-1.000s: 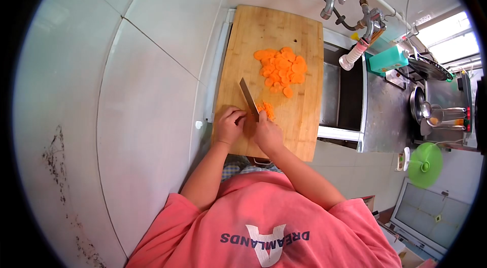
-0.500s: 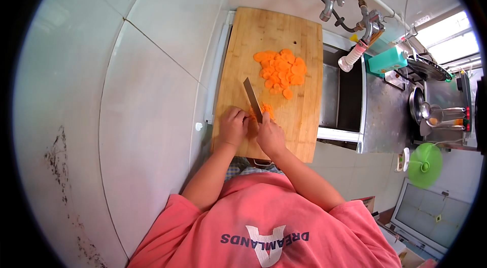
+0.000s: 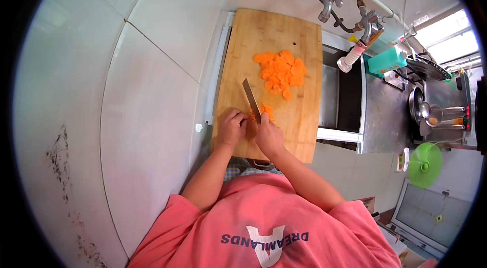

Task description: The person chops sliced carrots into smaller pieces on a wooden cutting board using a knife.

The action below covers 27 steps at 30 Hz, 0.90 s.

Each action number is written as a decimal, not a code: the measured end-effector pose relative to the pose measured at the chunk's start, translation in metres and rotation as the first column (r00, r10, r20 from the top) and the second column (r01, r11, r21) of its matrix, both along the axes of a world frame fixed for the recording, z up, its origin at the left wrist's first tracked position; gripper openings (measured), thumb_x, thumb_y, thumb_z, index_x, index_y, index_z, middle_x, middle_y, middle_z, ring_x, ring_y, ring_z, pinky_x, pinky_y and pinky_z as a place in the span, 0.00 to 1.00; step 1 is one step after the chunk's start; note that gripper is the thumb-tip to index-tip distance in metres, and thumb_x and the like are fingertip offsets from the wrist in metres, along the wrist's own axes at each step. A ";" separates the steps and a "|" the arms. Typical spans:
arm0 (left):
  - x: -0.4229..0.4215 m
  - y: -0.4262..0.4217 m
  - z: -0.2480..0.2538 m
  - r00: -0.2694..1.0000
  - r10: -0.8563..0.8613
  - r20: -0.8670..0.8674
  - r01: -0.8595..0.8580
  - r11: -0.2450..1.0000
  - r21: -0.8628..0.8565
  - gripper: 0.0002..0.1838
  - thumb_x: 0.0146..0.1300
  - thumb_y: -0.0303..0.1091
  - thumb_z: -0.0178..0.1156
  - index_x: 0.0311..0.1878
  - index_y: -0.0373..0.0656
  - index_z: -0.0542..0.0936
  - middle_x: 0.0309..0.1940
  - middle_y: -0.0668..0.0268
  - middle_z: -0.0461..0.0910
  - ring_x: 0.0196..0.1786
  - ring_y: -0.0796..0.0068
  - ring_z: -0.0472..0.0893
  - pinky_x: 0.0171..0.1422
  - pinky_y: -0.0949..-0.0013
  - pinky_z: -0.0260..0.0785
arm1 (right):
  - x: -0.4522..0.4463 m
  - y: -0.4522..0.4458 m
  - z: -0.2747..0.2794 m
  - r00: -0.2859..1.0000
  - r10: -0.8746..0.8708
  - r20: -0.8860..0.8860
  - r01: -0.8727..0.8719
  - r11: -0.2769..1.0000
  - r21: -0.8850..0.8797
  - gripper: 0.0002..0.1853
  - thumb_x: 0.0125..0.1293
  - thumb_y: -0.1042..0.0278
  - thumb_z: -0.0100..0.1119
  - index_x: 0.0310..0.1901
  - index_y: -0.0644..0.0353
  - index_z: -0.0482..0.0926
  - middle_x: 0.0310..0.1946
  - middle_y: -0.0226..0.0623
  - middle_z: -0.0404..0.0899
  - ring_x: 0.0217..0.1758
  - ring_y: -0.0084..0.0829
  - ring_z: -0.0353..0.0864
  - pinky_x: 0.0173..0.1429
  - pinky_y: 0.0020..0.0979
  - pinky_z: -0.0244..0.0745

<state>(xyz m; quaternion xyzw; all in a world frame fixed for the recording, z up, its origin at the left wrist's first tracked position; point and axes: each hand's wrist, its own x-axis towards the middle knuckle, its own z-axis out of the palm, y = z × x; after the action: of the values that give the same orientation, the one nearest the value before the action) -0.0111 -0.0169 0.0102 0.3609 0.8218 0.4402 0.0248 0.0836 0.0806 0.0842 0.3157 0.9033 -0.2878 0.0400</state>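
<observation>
A wooden cutting board (image 3: 299, 131) lies below me, with a pile of thin orange slices (image 3: 281, 71) on its upper middle. My right hand (image 3: 269, 136) is closed round the handle end of a knife (image 3: 251, 98), whose blade points up and to the left. Small orange shreds (image 3: 267, 112) lie against the right side of the blade. My left hand (image 3: 232, 127) is closed on the board just left of the blade, its fingertips bent down over orange pieces that are mostly hidden.
Right of the board is a sink (image 3: 330, 95), with taps (image 3: 370, 24) on the wall above it. Farther right stand a teal bottle (image 3: 386, 60), a pan (image 3: 416, 104) and several utensils. A green fan (image 3: 425, 165) is at the lower right. A tiled wall (image 3: 147, 90) rises on the left.
The knife and my right hand have shifted slightly against the board. My left hand remains beside the blade, its fingers a little differently bent. The whole view has moved slightly.
</observation>
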 end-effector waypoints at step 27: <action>-0.006 0.005 -0.004 0.861 0.291 0.416 -0.353 0.932 0.078 0.14 0.67 0.39 0.55 0.32 0.37 0.80 0.25 0.58 0.79 0.28 0.62 0.78 0.35 0.65 0.69 | 0.001 -0.010 0.002 0.997 0.055 0.060 -0.059 0.997 0.056 0.16 0.54 0.74 0.56 0.44 0.60 0.64 0.32 0.50 0.79 0.30 0.53 0.81 0.34 0.47 0.77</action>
<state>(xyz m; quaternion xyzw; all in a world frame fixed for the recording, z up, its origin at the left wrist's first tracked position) -0.0167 -0.0121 0.0059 0.1219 0.8123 0.5632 0.0898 0.0850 0.0709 0.0861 0.2990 0.9183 -0.2509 0.0655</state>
